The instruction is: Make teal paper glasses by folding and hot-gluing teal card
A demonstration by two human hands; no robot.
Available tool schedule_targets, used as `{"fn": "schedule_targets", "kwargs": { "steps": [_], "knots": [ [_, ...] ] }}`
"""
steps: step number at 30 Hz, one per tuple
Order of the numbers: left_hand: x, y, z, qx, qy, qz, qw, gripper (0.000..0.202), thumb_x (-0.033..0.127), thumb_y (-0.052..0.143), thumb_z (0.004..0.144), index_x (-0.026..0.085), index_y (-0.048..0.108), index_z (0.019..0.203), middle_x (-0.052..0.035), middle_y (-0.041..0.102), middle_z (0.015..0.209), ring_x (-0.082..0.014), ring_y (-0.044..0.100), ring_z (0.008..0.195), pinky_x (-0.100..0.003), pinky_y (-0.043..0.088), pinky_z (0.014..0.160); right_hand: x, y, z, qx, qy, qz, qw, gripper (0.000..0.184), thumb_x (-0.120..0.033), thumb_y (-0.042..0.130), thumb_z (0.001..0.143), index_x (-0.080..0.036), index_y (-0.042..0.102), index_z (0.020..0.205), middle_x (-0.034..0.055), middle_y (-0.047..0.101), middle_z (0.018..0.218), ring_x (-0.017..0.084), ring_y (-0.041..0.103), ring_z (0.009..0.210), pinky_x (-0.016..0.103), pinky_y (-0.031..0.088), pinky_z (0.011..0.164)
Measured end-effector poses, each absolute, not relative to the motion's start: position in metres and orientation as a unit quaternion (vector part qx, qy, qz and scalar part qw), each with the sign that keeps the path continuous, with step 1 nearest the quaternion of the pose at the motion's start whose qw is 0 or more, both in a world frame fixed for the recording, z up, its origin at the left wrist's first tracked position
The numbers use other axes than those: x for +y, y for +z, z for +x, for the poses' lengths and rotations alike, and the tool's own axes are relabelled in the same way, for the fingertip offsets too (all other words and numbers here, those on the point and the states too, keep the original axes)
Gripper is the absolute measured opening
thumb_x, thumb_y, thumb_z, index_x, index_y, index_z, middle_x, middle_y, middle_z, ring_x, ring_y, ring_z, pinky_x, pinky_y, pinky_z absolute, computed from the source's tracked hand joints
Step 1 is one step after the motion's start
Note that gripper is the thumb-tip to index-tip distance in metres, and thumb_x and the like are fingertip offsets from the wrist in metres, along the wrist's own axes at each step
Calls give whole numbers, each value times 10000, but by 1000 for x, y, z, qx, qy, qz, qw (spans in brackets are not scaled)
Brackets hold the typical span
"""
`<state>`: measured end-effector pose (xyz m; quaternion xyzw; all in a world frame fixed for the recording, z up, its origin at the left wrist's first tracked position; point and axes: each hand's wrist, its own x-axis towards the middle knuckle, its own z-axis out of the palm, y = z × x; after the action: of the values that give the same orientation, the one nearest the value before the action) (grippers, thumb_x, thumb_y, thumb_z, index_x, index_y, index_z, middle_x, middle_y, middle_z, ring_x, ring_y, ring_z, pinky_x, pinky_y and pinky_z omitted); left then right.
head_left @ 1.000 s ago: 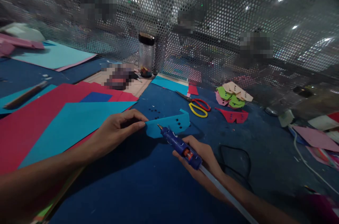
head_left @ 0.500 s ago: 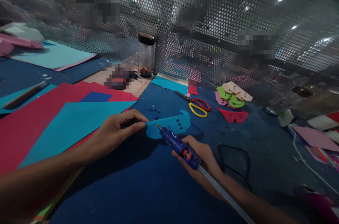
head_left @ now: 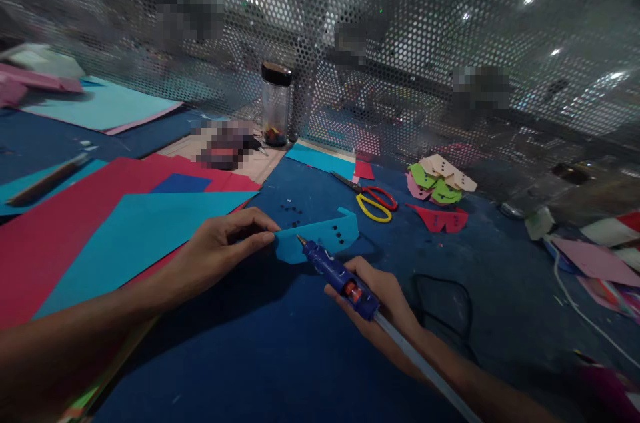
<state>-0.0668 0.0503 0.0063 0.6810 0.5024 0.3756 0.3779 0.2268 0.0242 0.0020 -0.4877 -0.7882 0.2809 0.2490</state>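
Note:
Between thumb and fingers, my left hand (head_left: 235, 241) pinches the left end of a folded blue paper cutout (head_left: 320, 231), holding it just above the dark blue table. Several small black dots sit on the cutout's right part. My right hand (head_left: 380, 296) is wrapped round a blue glue gun (head_left: 340, 276), with a long pale glue stick (head_left: 425, 366) coming out of its back end. The nozzle points up and left, at the left half of the cutout; whether it touches the paper I cannot tell. Loose black dots (head_left: 291, 209) lie on the table behind the cutout.
Red sheets (head_left: 60, 229) and a blue sheet (head_left: 130, 236) cover the left. Behind are scissors (head_left: 374, 205) with red and yellow handles and a lidded jar (head_left: 276, 103). Right of them lie a red cutout (head_left: 440, 217) and stacked paper cutouts (head_left: 440, 179). A black cord (head_left: 470, 309) loops at right.
Hardly anything differs. The cutout's right end has shifted very slightly, and the glue gun's tip is a touch further right. Both hands keep their hold.

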Motion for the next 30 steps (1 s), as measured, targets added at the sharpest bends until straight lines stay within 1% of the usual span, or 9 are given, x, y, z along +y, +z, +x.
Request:
{"fn": "schedule_targets", "kwargs": {
  "steps": [10,18,30],
  "knots": [
    [50,6,-67,500,376,682,378,242,460,628,961,239,725,972,-21,690,921,-198,636,877,-313,474,785,24,4,226,-781,293,-499,233,69,-239,654,873,-225,587,877,-32,629,693,128,552,575,231,344,554],
    [50,7,-67,504,380,680,373,244,475,636,949,248,726,953,-21,688,920,-200,632,866,-309,467,778,24,5,226,-780,303,-498,229,114,-238,648,876,-225,541,839,-43,567,662,120,494,565,230,317,547],
    [51,6,-68,508,380,678,371,250,477,639,939,245,733,953,-30,702,925,-207,653,860,-321,478,766,23,5,227,-776,294,-508,230,155,-244,662,849,-229,510,819,-48,541,634,123,484,553,228,303,532]
  ]
}}
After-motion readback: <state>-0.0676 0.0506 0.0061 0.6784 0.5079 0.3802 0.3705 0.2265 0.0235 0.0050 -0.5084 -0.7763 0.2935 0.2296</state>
